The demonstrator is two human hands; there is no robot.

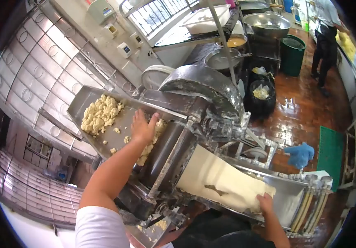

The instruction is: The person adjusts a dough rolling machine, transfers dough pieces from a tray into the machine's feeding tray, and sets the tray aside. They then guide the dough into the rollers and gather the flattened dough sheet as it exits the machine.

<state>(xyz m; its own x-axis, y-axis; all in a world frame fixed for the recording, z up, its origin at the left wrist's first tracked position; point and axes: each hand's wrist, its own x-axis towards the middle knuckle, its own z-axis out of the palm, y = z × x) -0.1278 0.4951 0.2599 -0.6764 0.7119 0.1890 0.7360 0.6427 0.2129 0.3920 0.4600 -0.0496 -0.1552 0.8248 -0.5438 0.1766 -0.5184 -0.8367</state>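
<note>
My left hand (143,127) lies on crumbly dough beside the dark roller, at the inner end of the metal feed tray (122,142); its fingers are spread. Farther out on that tray sits a heap of lumpy dough (99,114), with small crumbs around it. A pale dough sheet (223,175) comes from the other side of the roller machine (167,144) and lies along a metal chute (287,192). The sheet has a torn hole near its middle. My right hand (265,202) holds the sheet's far end at its near corner, fingers bent around the edge.
A curved machine guard (207,82) rises behind the rollers. Beyond are a steel bowl (267,25), a green bin (292,53) and black bags (262,93). A person (324,41) stands at the upper right. A blue glove (300,155) hangs past the chute.
</note>
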